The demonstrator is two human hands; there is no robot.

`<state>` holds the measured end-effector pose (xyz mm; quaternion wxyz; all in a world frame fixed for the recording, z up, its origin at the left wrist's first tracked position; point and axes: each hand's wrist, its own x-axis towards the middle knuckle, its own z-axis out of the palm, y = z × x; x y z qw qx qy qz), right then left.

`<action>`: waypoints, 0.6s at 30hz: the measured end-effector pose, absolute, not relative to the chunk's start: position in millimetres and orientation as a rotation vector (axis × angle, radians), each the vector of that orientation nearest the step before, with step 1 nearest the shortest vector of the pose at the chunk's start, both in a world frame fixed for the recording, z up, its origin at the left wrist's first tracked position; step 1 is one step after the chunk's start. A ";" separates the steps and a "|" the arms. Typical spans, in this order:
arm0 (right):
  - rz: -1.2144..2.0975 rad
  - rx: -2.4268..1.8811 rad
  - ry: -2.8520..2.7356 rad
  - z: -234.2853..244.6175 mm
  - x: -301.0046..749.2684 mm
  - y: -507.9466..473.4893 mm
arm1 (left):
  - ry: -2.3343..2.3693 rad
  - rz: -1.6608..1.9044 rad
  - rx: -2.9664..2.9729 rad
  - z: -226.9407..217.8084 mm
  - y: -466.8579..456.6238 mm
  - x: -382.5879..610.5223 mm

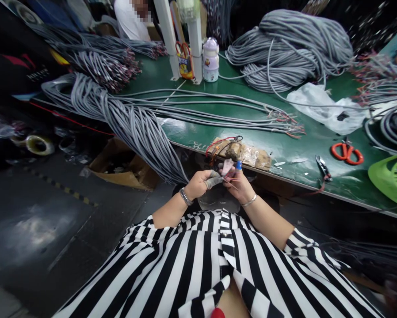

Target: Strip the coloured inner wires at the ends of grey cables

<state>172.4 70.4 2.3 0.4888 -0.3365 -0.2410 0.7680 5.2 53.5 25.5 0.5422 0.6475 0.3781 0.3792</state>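
Note:
My left hand (201, 182) and my right hand (237, 181) meet just below the front edge of the green workbench (218, 128), above my striped lap. Both are closed in a pinch on the stripped end of a grey cable whose thin coloured wires (227, 176) show between the fingertips. The left fingers wear grey finger covers, and a blue cap sits on a right fingertip. A big bundle of grey cables (132, 123) drapes off the bench edge down toward my left hand. A small taped board with red and black wires (240, 152) lies on the bench just above my hands.
On the bench lie orange scissors (347, 152), small cutters (323, 168), a white plastic bag (324, 108), a large grey cable coil (291, 48), a white bottle (211, 59) and a green fan (392, 176). A cardboard box (122, 165) sits on the floor. Another person sits far back.

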 end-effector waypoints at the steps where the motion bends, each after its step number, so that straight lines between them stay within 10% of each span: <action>1: 1.879 -0.808 -0.574 0.6 174.1 69.3 | 0.899 0.895 1.544 25.3 50.1 3.0; 18: 1.910 -0.872 -0.617 -17.2 185.2 45.9 | 1.192 0.914 1.488 -14.4 -17.4 -48.0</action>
